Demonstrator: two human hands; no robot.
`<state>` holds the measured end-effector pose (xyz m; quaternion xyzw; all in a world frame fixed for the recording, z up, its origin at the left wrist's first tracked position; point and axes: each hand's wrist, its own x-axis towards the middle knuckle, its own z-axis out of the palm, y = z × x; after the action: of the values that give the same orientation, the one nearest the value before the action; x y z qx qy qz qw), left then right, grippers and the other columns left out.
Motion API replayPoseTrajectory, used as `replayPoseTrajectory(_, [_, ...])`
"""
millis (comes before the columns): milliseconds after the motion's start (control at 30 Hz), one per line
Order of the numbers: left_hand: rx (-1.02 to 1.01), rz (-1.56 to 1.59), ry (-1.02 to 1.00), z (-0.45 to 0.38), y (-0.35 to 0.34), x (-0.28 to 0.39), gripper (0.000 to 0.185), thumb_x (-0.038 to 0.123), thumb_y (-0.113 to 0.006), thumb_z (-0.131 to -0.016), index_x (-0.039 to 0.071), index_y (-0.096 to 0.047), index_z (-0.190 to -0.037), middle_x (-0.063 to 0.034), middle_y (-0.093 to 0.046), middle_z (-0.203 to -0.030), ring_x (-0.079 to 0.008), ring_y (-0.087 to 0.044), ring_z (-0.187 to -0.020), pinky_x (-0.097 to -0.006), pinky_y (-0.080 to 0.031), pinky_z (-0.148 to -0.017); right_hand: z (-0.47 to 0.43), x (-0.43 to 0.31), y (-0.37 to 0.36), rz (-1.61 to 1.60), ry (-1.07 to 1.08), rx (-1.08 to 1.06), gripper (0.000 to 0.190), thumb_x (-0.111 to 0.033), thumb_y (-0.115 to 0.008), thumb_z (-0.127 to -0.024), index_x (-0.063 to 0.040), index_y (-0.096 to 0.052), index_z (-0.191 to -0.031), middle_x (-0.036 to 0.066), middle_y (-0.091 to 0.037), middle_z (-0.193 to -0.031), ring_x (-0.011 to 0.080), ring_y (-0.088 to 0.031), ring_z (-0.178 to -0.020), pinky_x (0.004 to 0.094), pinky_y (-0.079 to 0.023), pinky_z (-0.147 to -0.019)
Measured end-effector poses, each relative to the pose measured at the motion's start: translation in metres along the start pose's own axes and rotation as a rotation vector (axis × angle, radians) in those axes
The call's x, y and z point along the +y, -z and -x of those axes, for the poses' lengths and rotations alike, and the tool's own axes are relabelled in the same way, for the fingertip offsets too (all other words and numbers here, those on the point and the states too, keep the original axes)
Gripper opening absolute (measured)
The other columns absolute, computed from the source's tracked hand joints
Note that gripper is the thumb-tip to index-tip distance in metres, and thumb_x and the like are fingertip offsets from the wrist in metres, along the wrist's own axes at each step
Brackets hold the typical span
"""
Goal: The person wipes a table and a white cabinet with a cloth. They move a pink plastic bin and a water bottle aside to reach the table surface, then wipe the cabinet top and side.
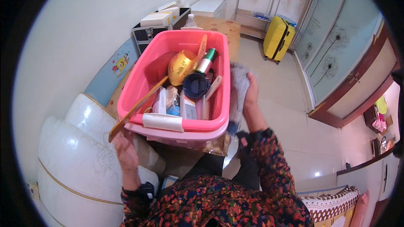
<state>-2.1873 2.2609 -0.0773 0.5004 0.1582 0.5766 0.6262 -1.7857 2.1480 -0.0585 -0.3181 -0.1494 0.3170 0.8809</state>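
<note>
A pink plastic basin stands before me, holding a gold egg-shaped container, a green-and-silver cylinder, a dark blue round cup or lid and several small boxes. A long wooden stick leans over its near left rim. My left hand is below that rim by the stick's lower end; whether it grips anything is unclear. At the basin's right side, my right hand holds a grey cloth, blurred. Under the basin shows a lighter pink container.
White padded seats stand at the left. Behind the basin are a black case with white boxes on it, a plastic bottle and a patterned tabletop. Farther right stand a yellow suitcase and glass doors.
</note>
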Motion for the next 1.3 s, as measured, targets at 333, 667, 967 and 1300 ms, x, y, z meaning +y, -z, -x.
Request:
replayPoseTrajectory(333, [-0.021, -0.308, -0.092, 0.017, -0.056, 0.011, 0.069, 0.040, -0.045, -0.102, -0.005, -0.021, -0.148, -0.0143, -0.034, -0.148, -0.0234, -0.032, -0.137, -0.0370, -0.022, -0.114, -0.107, -0.011, -0.042, 0.017, 0.089, -0.092, 0.033, -0.033, -0.046, -0.094, -0.004, -0.063, -0.096, 0.008, -0.068, -0.087, 0.0204, -0.066, -0.073, 0.0322, -0.054, -0.071])
replayPoseTrajectory(667, [0.091, -0.179, 0.029, 0.011, -0.085, 0.018, 0.060, 0.049, -0.044, -0.100, 0.006, -0.036, -0.141, -0.0118, -0.050, -0.135, -0.0224, -0.050, -0.123, -0.0378, -0.037, -0.105, -0.164, 0.006, -0.041, 0.050, 0.061, -0.140, 0.036, -0.035, -0.050, -0.093, -0.003, -0.065, -0.100, 0.009, -0.069, -0.091, 0.0207, -0.066, -0.077, 0.0311, -0.052, -0.074])
replayPoseTrajectory(967, [0.057, -0.037, 0.098, -0.050, -0.054, 0.030, 0.059, 0.047, -0.052, -0.097, 0.002, -0.042, -0.134, -0.0155, -0.052, -0.131, -0.0249, -0.054, -0.118, -0.0397, -0.046, -0.100, -0.118, -0.016, 0.001, 0.049, 0.033, -0.083, 0.039, -0.035, -0.048, -0.096, 0.000, -0.066, -0.104, 0.010, -0.068, -0.097, 0.0200, -0.064, -0.086, 0.0318, -0.050, -0.082])
replayPoseTrajectory(1300, [-0.018, 0.136, 0.402, -0.082, -0.111, 0.051, 0.053, 0.040, -0.053, -0.098, 0.008, -0.044, -0.139, -0.0102, -0.052, -0.135, -0.0205, -0.053, -0.120, -0.0366, -0.043, -0.104, 0.015, 0.010, 0.066, 0.702, 0.308, 0.161, 0.046, -0.034, -0.049, -0.097, 0.002, -0.058, -0.124, 0.014, -0.061, -0.123, 0.0212, -0.057, -0.113, 0.0339, -0.043, -0.100])
